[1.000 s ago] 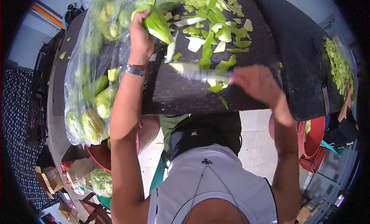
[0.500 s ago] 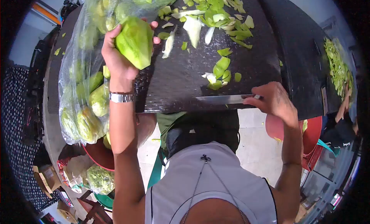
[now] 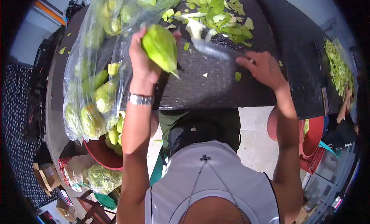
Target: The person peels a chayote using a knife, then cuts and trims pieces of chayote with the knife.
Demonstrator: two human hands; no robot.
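Observation:
A peeled green fruit or vegetable (image 3: 159, 48), its lower end pointed, rests in my left hand (image 3: 143, 62), whose fingers wrap around it. My right hand (image 3: 264, 68) is closed on the handle of a knife (image 3: 212, 49). The blurred blade points left, beside the pile of green and white peelings (image 3: 221, 18) at the back of the dark board (image 3: 208, 89). A small green piece (image 3: 237, 76) lies on the board below the knife.
A clear plastic bag (image 3: 86, 70) with several green fruits or vegetables covers the left side. Red buckets (image 3: 103, 152) stand below the table on both sides. At the far right, a co-worker's hand (image 3: 347, 98) is beside a heap of shredded greens (image 3: 339, 66).
The knife has moved from the board's front edge back toward the peelings. Pieces that lay mid-board are now mostly gone from there. My left hand, still holding the green item, has moved right.

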